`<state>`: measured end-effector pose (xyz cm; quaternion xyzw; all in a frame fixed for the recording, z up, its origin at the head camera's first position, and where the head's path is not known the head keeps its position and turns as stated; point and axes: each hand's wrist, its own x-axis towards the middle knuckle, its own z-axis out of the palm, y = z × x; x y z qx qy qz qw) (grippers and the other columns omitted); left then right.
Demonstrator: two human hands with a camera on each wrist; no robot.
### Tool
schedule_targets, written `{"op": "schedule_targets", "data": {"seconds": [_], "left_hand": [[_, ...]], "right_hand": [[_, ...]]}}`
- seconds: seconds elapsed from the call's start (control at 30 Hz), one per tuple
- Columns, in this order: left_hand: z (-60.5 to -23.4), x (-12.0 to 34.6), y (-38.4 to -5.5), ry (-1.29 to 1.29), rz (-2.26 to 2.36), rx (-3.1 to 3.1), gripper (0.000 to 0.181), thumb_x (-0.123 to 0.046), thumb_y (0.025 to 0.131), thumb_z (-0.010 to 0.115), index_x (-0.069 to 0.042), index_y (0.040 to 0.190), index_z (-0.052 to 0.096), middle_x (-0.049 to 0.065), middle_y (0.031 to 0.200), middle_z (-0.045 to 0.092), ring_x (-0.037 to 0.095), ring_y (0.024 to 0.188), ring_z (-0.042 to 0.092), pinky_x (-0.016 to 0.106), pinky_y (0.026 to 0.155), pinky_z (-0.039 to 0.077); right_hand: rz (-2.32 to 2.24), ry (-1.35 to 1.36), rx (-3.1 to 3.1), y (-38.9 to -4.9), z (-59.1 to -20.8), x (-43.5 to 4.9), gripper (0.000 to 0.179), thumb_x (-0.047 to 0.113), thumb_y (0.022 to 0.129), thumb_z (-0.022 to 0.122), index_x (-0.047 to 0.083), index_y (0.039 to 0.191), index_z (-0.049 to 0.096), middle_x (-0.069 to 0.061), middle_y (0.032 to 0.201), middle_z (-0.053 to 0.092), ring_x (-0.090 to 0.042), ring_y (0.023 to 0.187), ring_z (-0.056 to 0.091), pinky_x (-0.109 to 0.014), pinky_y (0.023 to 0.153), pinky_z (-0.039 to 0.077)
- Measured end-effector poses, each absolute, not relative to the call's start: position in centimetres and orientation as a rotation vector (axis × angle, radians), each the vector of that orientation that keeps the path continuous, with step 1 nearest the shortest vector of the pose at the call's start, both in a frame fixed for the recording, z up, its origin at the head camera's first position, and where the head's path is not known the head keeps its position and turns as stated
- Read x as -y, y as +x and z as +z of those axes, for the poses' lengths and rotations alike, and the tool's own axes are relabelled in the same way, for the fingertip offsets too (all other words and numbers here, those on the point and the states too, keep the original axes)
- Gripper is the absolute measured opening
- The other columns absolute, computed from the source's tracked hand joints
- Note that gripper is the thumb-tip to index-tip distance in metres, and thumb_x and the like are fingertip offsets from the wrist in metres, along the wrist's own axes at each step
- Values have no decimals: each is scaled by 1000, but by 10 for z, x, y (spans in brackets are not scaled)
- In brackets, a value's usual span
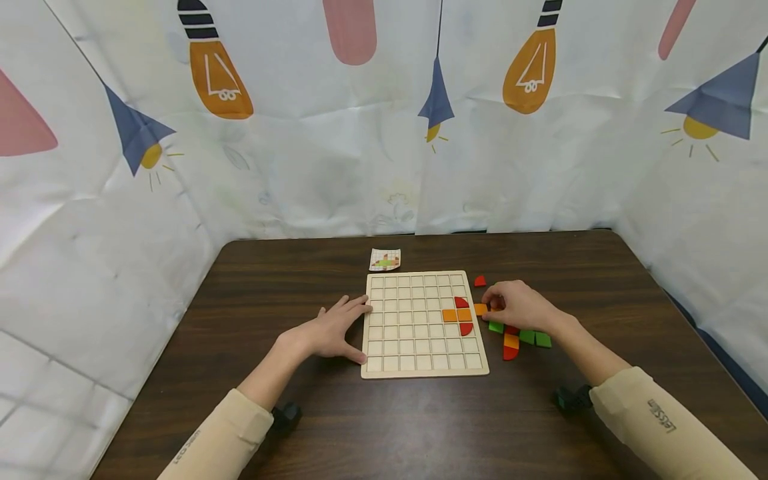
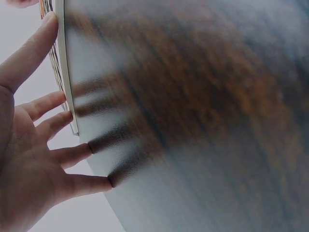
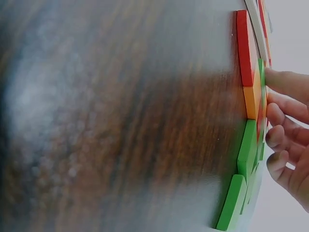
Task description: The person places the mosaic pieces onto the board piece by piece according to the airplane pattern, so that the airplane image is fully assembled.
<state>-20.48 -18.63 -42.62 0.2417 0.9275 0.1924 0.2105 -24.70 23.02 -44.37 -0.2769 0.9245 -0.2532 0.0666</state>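
Observation:
A pale wooden grid board (image 1: 399, 331) lies mid-table. My left hand (image 1: 333, 330) is spread along its left edge, thumb and some fingertips touching the rim; in the left wrist view two other fingers (image 2: 87, 184) rest on the table. On the board's right side sit two orange square tiles (image 1: 450, 315) between two red curved tiles (image 1: 466, 329). Just beyond the right edge, my right hand (image 1: 521, 305) pinches at an orange tile (image 1: 481, 309) between thumb and curled fingers. Its fingertips partly hide the tiles there.
Green tiles (image 1: 543, 340), an orange tile (image 1: 511, 341) and a red curved tile (image 1: 511, 353) lie below the right hand. A lone red tile (image 1: 480, 281) is near the board's upper right. A small pattern card (image 1: 385, 260) lies behind the board. A printed curtain (image 1: 336, 173) surrounds the table.

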Motion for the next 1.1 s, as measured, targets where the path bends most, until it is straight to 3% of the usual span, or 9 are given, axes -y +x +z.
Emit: {"op": "schedule_targets", "data": {"seconds": [0.43,0.77,1.1], "left_hand": [[-424,185,-203,677,549,-2578,97,-44,82,88,-13,159,37,9,170,15,43,155,6,80,109,9],[-425,185,-204,674,534,-2582,98,-44,82,88,-13,160,37,9,170,16,43,155,6,80,109,10],[-424,186,-203,675,541,-2573,97,-43,82,87,-12,159,37,11,170,15,45,154,6,80,109,10]], "right_hand": [[-746,-746,-2779,-245,-439,-230,16,18,92,80,7,101,72,6,75,60,-13,65,54,-31,62,50],[-774,-744,-2826,-242,-432,-227,22,20,92,79,4,106,74,3,88,72,-14,80,67,-37,72,59],[-880,-799,-2787,-231,-431,-213,20,14,90,81,5,106,74,7,88,71,-10,79,64,-31,71,56]]}}
